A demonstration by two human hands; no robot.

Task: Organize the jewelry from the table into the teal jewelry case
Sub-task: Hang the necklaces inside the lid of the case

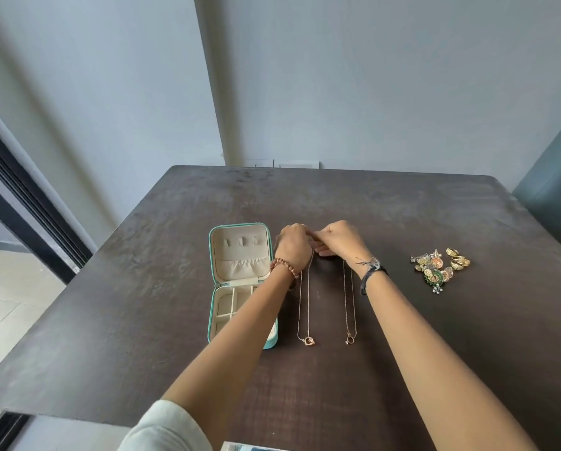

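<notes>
Left hand (293, 243): fingers being pinched on the left necklace's (305, 301) far end.
Right hand (339, 239): being pinched there too.
Teal jewelry case (240, 281): lying open, left of centre.
Earrings (440, 266): heaped toward the desk's (142, 288) right edge.

Beaded bracelet (284, 266) left; dark thread band (372, 270) right; pale sleeve (165, 428).

Looks like a room in a home: dark wooden table (337, 203) pushed up to plain grey-blue walls (370, 76), dark-framed sliding door (22, 196) over pale floor tiles (9, 297) at left, teal upholstered chair back (556, 190) at right.
</notes>
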